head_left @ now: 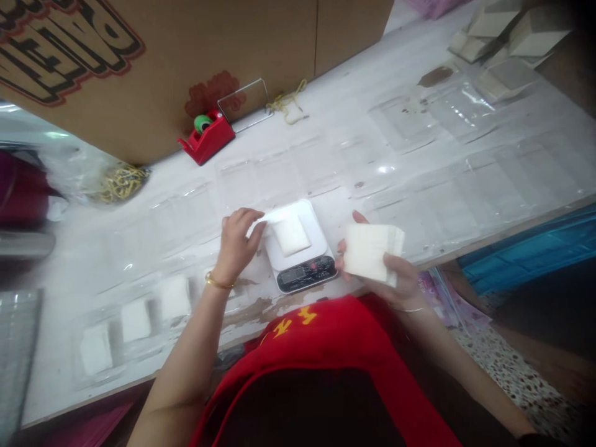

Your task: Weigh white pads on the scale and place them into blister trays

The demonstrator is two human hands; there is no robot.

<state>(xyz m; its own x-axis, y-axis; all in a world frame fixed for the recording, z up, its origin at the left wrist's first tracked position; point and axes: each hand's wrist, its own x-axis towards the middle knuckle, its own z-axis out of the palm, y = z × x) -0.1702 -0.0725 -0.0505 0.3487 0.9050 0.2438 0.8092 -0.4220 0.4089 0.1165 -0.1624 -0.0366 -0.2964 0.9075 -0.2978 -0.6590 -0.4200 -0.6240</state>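
Observation:
On the white table is a white digital kitchen scale [307,271] with a dark control panel. A small pile of white square sheets [292,234] lies on its platform. My left hand [239,239], with a gold bangle at the wrist, hovers at the platform's left edge. Its thumb and fingers are apart, and I see nothing held between them. To the right of the scale, my right hand [403,279] grips a thick stack of off-white square sheets [370,248], thumb on the near side and fingertips showing at the left edge.
Clear plastic trays [274,177] lie in rows across the table. White stacks [136,320] sit in trays at left. Behind are a red tape dispenser [208,138], a cardboard box [251,43] and yellow ties [123,183]. More pale blocks [507,77] stand at far right.

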